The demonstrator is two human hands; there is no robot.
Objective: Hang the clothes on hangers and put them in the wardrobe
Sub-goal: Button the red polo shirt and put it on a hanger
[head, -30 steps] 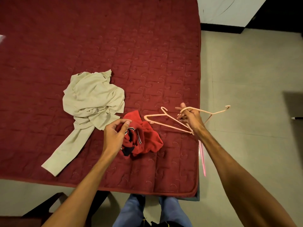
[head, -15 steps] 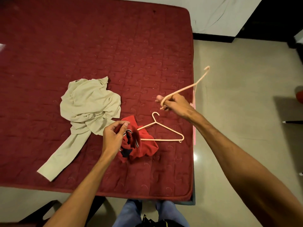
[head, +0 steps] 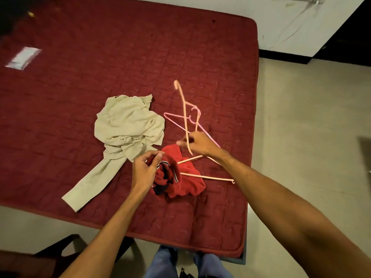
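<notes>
Gripping hand: right hand (head: 197, 143), fingers curled round peach hanger (head: 184, 111)
Left hand (head: 144, 169): fingers pinching red shirt (head: 188, 183) on bed (head: 80, 81)

- Left hand (head: 144, 171) on a bare forearm (head: 104, 233) coming in from 7 o'clock.
- Right hand (head: 198, 144) likewise, on a bare forearm from 4 o'clock.
- Blue denim trouser legs (head: 166, 261) at 6 o'clock.

Count of bed and contents: nine items in five kinds.
Hangers, three: one raised peach hanger (head: 186, 121), one flat peach hanger (head: 208, 177), one pink hanger (head: 174, 122). Garments, two: one beige garment (head: 128, 125), one red garment (head: 188, 183). Hands, two: left hand (head: 145, 169), right hand (head: 200, 144). One mattress (head: 100, 57). One white label (head: 23, 58).
</notes>
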